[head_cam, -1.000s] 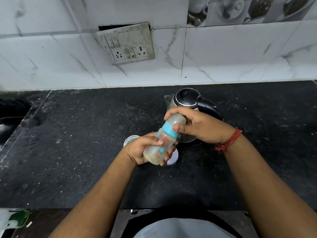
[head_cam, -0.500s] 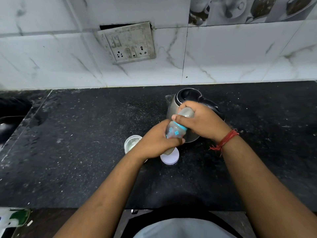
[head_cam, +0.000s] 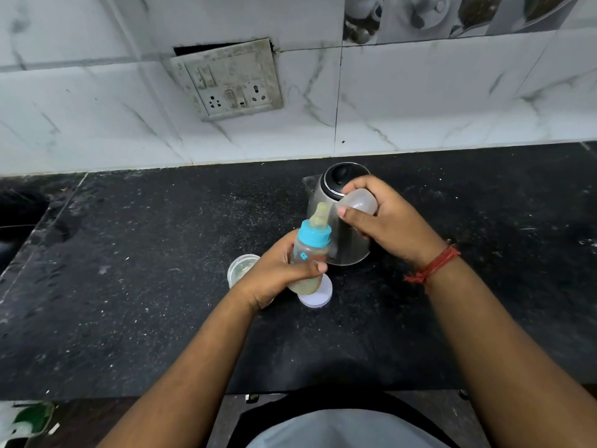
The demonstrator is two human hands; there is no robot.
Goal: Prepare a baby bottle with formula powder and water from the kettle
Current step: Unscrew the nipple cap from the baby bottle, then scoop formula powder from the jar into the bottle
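My left hand (head_cam: 274, 273) grips a clear baby bottle (head_cam: 310, 253) round its body, held nearly upright above the counter. The bottle has a blue collar and a bare yellowish teat, and cloudy liquid sits in its lower part. My right hand (head_cam: 387, 224) holds the bottle's clear dome cap (head_cam: 358, 202), lifted off and to the right of the teat. A steel kettle (head_cam: 339, 189) with a black lid stands just behind both hands. A small open clear container (head_cam: 240, 270) sits left of my left hand, and a white round lid (head_cam: 318, 294) lies under the bottle.
The black stone counter (head_cam: 129, 302) runs to a white tiled wall with a socket plate (head_cam: 229, 79). A dark sink edge (head_cam: 19, 215) lies at the far left. A green and white object (head_cam: 29, 418) sits below the counter's front edge.
The bottle swung from tilted to nearly upright. My right hand pulled the dome cap off the top and moved it right, baring the teat.
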